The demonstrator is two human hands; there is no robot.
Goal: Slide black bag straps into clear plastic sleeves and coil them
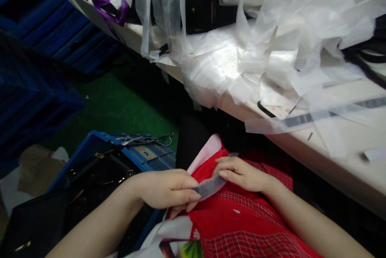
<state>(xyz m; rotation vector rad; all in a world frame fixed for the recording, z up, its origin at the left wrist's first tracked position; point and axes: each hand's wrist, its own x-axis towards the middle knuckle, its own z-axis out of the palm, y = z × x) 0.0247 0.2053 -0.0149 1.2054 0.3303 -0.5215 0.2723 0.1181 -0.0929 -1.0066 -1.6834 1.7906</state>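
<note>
A grey strip wrapped in translucent film (209, 187) stretches between my two hands above my lap. My left hand (170, 189) pinches its near end between thumb and fingers. At the far end, my right hand (239, 173) has its fingers curled round the strip, and a small bit of film shows beyond them. What lies inside the wrapping is too blurred to name; it looks like a bag strap. Beneath both hands is a red apron (229, 213) with checked trim.
To the right, a white table (340, 141) carries heaped translucent film (223, 61), another film-wrapped strip (301, 119) and purple ribbon (110, 7). A blue crate (99, 139) holding black bags (102, 165) stands at my left. Blue stacked crates (39, 73) rise beyond the green floor (120, 101).
</note>
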